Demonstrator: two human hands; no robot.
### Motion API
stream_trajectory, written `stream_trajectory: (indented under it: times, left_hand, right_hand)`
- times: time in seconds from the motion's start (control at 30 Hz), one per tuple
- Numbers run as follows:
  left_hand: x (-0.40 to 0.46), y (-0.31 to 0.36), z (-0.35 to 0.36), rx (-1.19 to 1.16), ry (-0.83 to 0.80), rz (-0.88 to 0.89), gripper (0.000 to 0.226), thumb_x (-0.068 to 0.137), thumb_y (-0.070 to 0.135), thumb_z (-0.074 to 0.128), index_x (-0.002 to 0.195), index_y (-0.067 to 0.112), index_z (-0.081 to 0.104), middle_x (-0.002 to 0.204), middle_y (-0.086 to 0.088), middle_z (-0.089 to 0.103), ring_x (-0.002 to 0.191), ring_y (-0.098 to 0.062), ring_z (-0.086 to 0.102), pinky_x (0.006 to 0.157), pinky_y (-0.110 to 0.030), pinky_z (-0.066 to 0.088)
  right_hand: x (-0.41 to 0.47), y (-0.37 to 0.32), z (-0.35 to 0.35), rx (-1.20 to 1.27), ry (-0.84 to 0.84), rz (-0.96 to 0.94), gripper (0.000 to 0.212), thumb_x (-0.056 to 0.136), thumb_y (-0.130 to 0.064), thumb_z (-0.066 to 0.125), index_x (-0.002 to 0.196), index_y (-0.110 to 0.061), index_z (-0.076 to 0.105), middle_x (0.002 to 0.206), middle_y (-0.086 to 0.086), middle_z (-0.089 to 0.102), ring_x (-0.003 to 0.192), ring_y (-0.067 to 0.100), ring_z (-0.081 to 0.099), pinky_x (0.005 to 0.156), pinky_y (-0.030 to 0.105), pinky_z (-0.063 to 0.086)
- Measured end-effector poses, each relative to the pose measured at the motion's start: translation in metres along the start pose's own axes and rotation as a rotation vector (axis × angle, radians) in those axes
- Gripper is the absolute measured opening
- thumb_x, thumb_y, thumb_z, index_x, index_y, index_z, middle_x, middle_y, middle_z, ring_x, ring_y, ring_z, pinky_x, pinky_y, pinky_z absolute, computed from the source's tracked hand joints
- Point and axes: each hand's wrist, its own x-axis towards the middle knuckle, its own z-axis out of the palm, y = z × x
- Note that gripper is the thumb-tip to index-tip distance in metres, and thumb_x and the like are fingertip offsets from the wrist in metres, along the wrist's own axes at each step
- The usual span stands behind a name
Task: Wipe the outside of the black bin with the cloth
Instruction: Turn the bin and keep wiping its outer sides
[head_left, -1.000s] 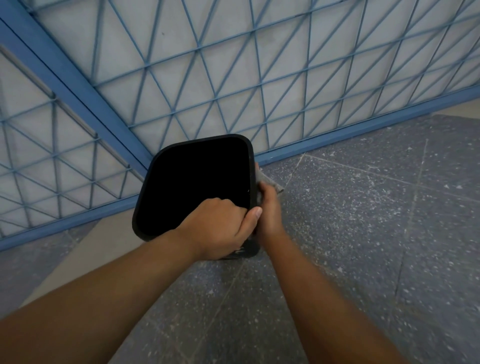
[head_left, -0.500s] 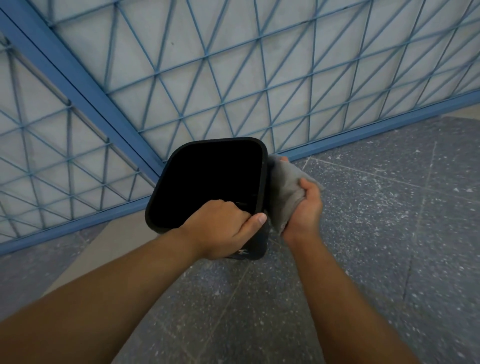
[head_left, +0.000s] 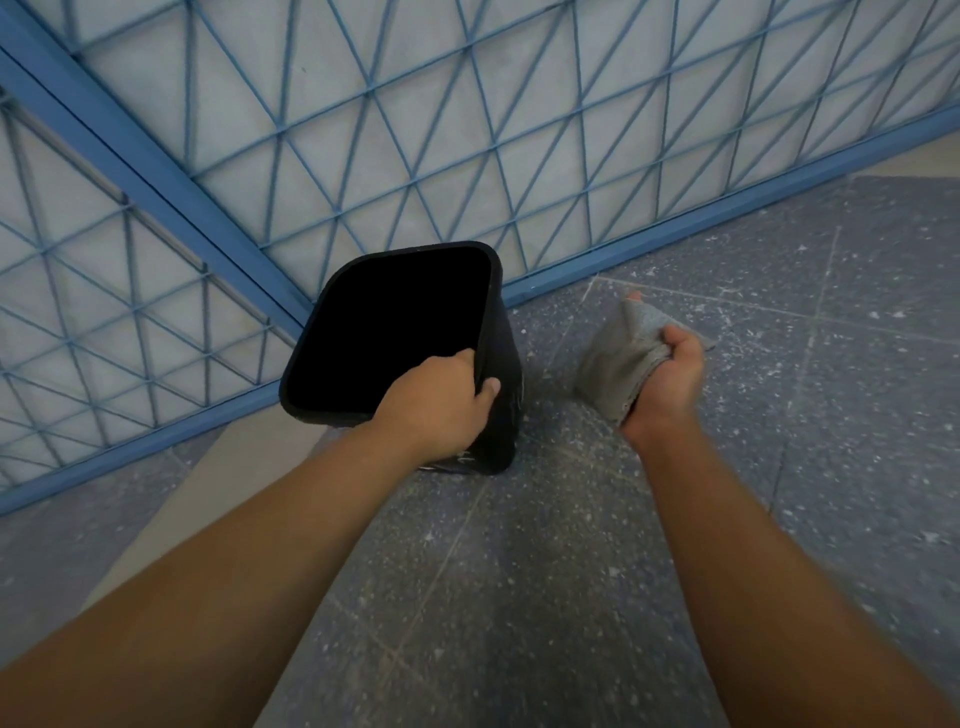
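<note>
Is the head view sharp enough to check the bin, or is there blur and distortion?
Head view: black bin sharp, but its inside reads as flat black; right hand and cloth slightly motion-blurred; blue grille lines bow from the wide angle; lighting even, no glare.
</note>
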Motion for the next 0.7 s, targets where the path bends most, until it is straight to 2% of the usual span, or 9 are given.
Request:
stream_trajectory:
  times: [0.07,0.1,0.2,0.27,0.37,0.47,0.6,0.7]
  left_hand:
    - [-0.005,-0.006,-0.001,0.000,-0.009,-0.019,0.033,0.099,0.041,0.045,0.109,0.012,0.056,0.087,-0.005,0.064,0.078,-0.019,0.062,0.076,-0.042,0.055]
    - [-0.008,-0.011,-0.002,-0.011,-0.030,-0.032,0.034,0.099,0.041,0.047,0.112,0.012,0.057,0.088,-0.006,0.065,0.079,-0.019,0.063,0.078,-0.042,0.055]
    - [-0.013,-0.020,-0.003,-0.019,-0.083,-0.068,0.043,0.098,0.043,0.047,0.124,0.010,0.057,0.099,-0.010,0.067,0.088,-0.024,0.064,0.084,-0.043,0.055]
    - [-0.015,-0.019,-0.002,0.013,-0.020,-0.063,0.046,0.098,0.049,0.043,0.116,0.010,0.059,0.094,-0.010,0.067,0.086,-0.027,0.064,0.081,-0.043,0.055]
    - [-0.016,-0.020,-0.008,0.020,0.174,-0.067,0.047,0.098,0.053,0.039,0.097,0.012,0.062,0.083,-0.009,0.065,0.079,-0.030,0.063,0.073,-0.042,0.054]
    - [-0.014,-0.032,-0.023,-0.057,0.235,-0.091,0.045,0.097,0.053,0.041,0.089,0.014,0.061,0.074,-0.006,0.063,0.075,-0.030,0.062,0.069,-0.041,0.052]
    - [-0.016,-0.044,-0.033,-0.128,0.254,-0.078,0.040,0.097,0.049,0.044,0.097,0.015,0.064,0.075,-0.002,0.065,0.076,-0.027,0.063,0.073,-0.042,0.054]
    - [-0.019,-0.051,-0.035,-0.191,0.282,-0.035,0.032,0.097,0.043,0.049,0.105,0.015,0.063,0.080,0.001,0.065,0.076,-0.022,0.062,0.068,-0.034,0.050]
  right_hand:
    - [-0.004,0.003,-0.005,-0.063,0.031,0.021,0.046,0.092,-0.039,0.037,0.092,-0.022,0.079,0.089,0.005,0.078,0.085,0.023,0.069,0.074,0.032,0.058]
    - [-0.006,0.006,-0.008,-0.096,0.056,0.035,0.044,0.093,-0.039,0.038,0.097,-0.020,0.078,0.094,0.007,0.078,0.090,0.025,0.070,0.075,0.033,0.059]
    - [-0.015,0.018,-0.014,-0.216,0.118,0.105,0.039,0.093,-0.039,0.041,0.100,-0.016,0.072,0.115,0.017,0.070,0.108,0.033,0.062,0.095,0.043,0.050]
    - [-0.021,0.026,-0.017,-0.258,0.129,0.119,0.038,0.094,-0.038,0.040,0.099,-0.014,0.069,0.106,0.016,0.069,0.098,0.030,0.062,0.089,0.037,0.050]
    - [-0.023,0.036,-0.016,-0.295,0.143,0.117,0.035,0.095,-0.037,0.041,0.090,-0.015,0.067,0.091,0.012,0.067,0.083,0.024,0.062,0.074,0.031,0.048]
    - [-0.020,0.041,-0.012,-0.308,0.157,0.111,0.031,0.095,-0.035,0.042,0.084,-0.016,0.065,0.082,0.006,0.066,0.077,0.019,0.059,0.067,0.029,0.045]
    - [-0.016,0.047,-0.007,-0.288,0.119,0.113,0.032,0.095,-0.033,0.042,0.084,-0.015,0.066,0.058,-0.003,0.071,0.071,0.017,0.062,0.063,0.028,0.046]
    - [-0.017,0.052,-0.001,-0.328,0.105,0.096,0.037,0.094,-0.033,0.042,0.098,-0.008,0.068,0.076,0.006,0.072,0.082,0.024,0.063,0.067,0.030,0.047]
